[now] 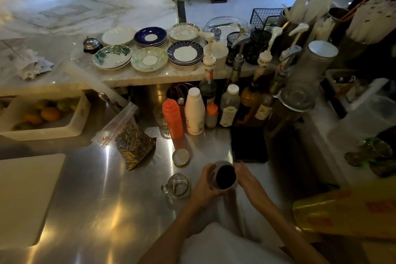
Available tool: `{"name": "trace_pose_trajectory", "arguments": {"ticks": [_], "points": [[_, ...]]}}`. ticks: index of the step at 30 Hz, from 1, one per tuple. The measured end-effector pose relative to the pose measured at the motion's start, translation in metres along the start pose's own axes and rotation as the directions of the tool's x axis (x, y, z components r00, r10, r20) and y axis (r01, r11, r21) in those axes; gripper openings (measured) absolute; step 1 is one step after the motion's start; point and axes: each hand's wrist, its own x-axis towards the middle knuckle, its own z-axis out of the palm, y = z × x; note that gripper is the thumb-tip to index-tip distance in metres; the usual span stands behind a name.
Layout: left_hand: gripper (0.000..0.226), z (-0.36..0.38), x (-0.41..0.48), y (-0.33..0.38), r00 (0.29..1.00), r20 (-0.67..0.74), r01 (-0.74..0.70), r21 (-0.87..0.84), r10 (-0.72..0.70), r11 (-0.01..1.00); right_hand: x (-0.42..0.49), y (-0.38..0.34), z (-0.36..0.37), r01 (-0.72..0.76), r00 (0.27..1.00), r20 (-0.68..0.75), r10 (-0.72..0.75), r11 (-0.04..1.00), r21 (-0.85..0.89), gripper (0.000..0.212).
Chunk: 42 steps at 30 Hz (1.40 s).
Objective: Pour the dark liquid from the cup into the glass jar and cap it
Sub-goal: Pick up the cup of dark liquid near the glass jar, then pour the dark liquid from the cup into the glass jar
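Now the left hand (206, 182) grips the cup (225, 176) of dark liquid, right hand (246, 176) open alongside.

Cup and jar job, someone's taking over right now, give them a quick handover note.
Left hand grips the cup from its left side; the cup is full of dark liquid.
Right hand rests against the cup's right side.
The glass jar stands open on the steel counter, just left of the cup, and looks empty.
Its lid lies on the counter behind the jar, apart from it.
Done: jar uncapped, cup in hand.
Left: pour into the jar, then fit the lid.
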Motion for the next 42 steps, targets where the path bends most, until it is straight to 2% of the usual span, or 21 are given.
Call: {"name": "trace_pose_trajectory", "arguments": {"ticks": [3,5,8,12,14,17,21,24,30,32,34,36,38,40,42], "points": [[0.085,0.004,0.001,0.003,1.0,0.004,0.004,-0.008,-0.003,1.0,-0.004,-0.006,-0.012,-0.028,0.999,-0.012,0.031,0.979,0.203,0.041],[0.087,0.004,0.0,0.01,1.0,-0.009,0.012,-0.04,-0.012,0.999,-0.013,-0.007,-0.026,0.058,0.997,-0.057,-0.043,0.959,0.278,0.038],[0.088,0.0,-0.004,0.022,1.0,-0.01,0.006,-0.07,-0.006,0.998,-0.038,-0.009,-0.035,0.219,0.974,-0.099,-0.203,0.957,0.19,0.032],[0.086,-0.018,-0.01,0.037,0.997,0.071,-0.023,-0.029,0.025,0.999,-0.051,-0.02,-0.027,0.288,0.955,0.057,-0.291,0.956,0.051,0.047],[0.084,-0.028,-0.012,0.044,0.994,0.099,-0.049,0.015,0.047,0.999,-0.055,-0.029,-0.021,0.283,0.955,0.055,-0.29,0.953,0.105,0.051],[0.083,-0.04,-0.015,0.054,0.996,0.055,-0.075,0.037,0.073,0.997,-0.061,-0.038,-0.013,0.314,0.949,-0.028,-0.315,0.925,0.213,0.045],[0.08,-0.05,-0.017,0.058,0.998,-0.023,-0.065,0.061,0.066,0.996,-0.062,-0.047,-0.001,0.299,0.954,-0.024,-0.3,0.936,0.187,0.04],[0.08,-0.057,-0.019,0.061,0.996,-0.034,-0.08,0.09,0.083,0.993,-0.06,-0.051,0.003,0.241,0.962,0.101,-0.255,0.962,0.133,0.054],[0.076,-0.063,-0.022,0.075,0.976,0.139,-0.189,0.171,0.166,0.967,-0.053,-0.067,-0.008,0.247,0.911,0.322,-0.259,0.966,0.078,0.105],[0.075,-0.068,-0.022,0.083,0.972,0.153,-0.206,0.174,0.181,0.963,-0.052,-0.071,-0.009,0.268,0.882,0.384,-0.274,0.961,0.069,0.108],[0.075,-0.078,-0.019,0.088,0.969,0.162,-0.208,0.149,0.184,0.967,-0.047,-0.074,-0.005,0.293,0.877,0.373,-0.303,0.952,0.085,0.1],[0.082,-0.088,-0.017,0.089,0.966,0.189,-0.208,0.168,0.175,0.964,-0.043,-0.079,-0.001,0.337,0.882,0.327,-0.34,0.939,0.067,0.096],[0.1,-0.099,-0.016,0.081,0.969,0.2,-0.188,0.231,0.143,0.955,-0.04,-0.085,-0.002,0.352,0.905,0.228,-0.36,0.933,0.077,0.092],[0.116,-0.115,-0.018,0.06,0.987,0.133,-0.127,0.348,0.085,0.929,-0.036,-0.086,-0.01,0.376,0.908,0.169,-0.384,0.923,0.08,0.092],[0.127,-0.13,-0.025,0.028,0.998,0.051,-0.003,0.48,-0.025,0.877,-0.035,-0.086,-0.015,0.404,0.892,0.193,-0.408,0.913,0.059,0.093]]}}
